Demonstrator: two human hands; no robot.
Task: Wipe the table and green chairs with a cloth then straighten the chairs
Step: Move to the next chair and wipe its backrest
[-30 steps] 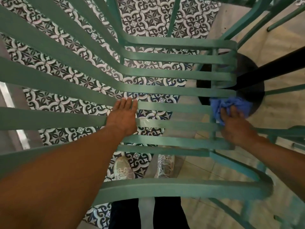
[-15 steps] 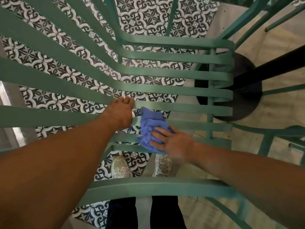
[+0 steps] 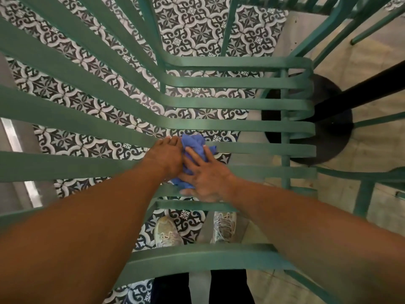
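Cloth, a crumpled blue rag (image 3: 195, 145), sits on the slatted seat of the green metal chair (image 3: 252, 126), pressed flat under the right hand (image 3: 208, 178). Fingers are spread over it, palm down, so it's more a press than a pinch; rag bunches out past the fingertips on the far side. Left hand (image 3: 168, 156) lies right alongside, touching the rag's left edge, fingers together & flat on the same slats, holding nothing, prob. bracing.

Progress, judging by this view only: wiping of this chair's seat is under way, approx. mid-seat, w/ slats beyond the grip & toward the right edge not visibly different from the rest, so can't tell which are done. Back rail nearest the body, below the grip, looks untouched. Table top isn't in view, only its black post & round base (image 3: 328, 137) to the right, so its state is unknown. Another green chair (image 3: 372, 181) shows at right edge; straightening is still left, I'd say.
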